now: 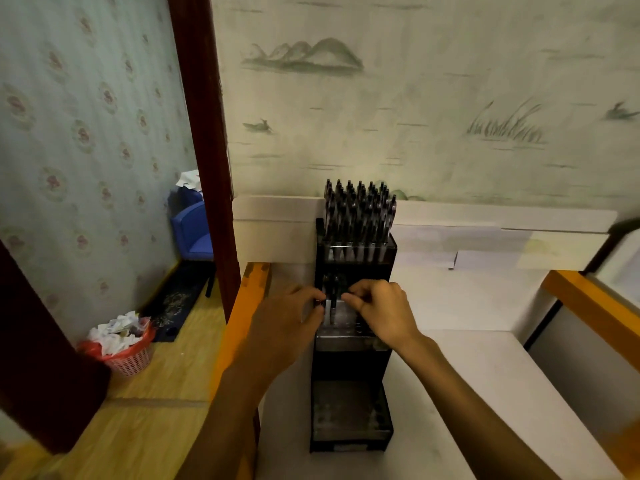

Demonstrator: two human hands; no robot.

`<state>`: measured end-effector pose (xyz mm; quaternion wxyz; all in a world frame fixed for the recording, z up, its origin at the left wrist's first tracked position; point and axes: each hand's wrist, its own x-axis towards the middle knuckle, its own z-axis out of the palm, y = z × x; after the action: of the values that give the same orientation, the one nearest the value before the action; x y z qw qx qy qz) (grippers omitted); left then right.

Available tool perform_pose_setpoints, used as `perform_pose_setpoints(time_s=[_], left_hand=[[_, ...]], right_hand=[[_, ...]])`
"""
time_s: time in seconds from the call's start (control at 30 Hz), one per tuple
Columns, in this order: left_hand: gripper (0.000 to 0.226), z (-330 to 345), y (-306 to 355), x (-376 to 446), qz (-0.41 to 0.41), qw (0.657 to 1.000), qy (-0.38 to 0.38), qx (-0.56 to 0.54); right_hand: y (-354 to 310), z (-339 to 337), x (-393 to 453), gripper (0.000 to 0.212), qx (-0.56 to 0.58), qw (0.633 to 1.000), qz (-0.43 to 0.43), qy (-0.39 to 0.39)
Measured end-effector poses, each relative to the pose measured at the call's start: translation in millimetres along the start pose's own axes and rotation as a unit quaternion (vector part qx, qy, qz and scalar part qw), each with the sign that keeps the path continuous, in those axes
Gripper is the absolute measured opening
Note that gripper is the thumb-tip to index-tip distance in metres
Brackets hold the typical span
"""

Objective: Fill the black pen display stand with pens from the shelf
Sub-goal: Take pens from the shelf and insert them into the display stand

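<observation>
So the black pen display stand (351, 358) sits upright on the white bench (485, 375), stepped in three tiers going back toward the wall. The top tier at the back is packed with dark pens (358, 213), caps up, all standing in rows. The middle tier only has a couple of pens (331, 296) in it, over at its left end, and the bottom tier nearest the camera looks bare inside, just a clear front panel.

Both hands are at the middle tier. The left hand (291, 320) comes in from the left with its fingers curled, fingertips pinching what looks like one of those pens right at the tier's left edge. The right hand (379, 311) is just beside it on the right, fingers also curled and pinched in toward the same pens, though it's too blurry to say for sure whether it's actually gripping one.

Off to the left, down on the wood floor, there's a red basket (128, 355) stuffed with crumpled paper and a blue chair (194, 233) behind the doorframe.
</observation>
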<state>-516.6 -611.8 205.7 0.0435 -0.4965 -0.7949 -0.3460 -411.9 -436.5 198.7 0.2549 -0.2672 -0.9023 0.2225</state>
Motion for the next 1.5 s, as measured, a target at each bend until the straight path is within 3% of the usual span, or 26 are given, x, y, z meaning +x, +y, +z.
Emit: perform_pose_setpoints(time_s=[0.13, 0.27, 0.53, 1.07, 1.27, 1.5], left_hand=[[0.023, 14.5, 17.3, 1.0, 0.016, 0.999, -0.019, -0.023], [0.03, 38.9, 49.2, 2.5, 0.027, 0.997, -0.051, -0.047], [0.038, 116.7, 152.3, -3.2, 0.045, 0.994, -0.087, -0.043], [0.03, 308.8, 433.9, -26.7, 0.106, 0.984, -0.126, -0.075], [0.034, 381.4, 500.1, -11.5, 0.125, 0.977, -0.159, -0.069], [0.036, 481.5, 536.4, 35.9, 0.104, 0.978, -0.18, -0.029]], right_hand=[[15.9, -15.7, -26.4, 0.014, 0.003, 1.0, 0.005, 0.003], [42.0, -45.5, -56.4, 0.024, -0.025, 1.0, 0.018, 0.004], [124.3, -136.3, -125.7, 0.027, -0.055, 0.994, 0.088, 0.037], [361.6, -337.0, -268.7, 0.027, -0.054, 0.99, 0.116, 0.059], [447.9, -368.2, -279.5, 0.022, -0.016, 0.984, 0.168, 0.054], [547.8, -405.9, -257.4, 0.027, -0.056, 0.982, 0.177, 0.04]])
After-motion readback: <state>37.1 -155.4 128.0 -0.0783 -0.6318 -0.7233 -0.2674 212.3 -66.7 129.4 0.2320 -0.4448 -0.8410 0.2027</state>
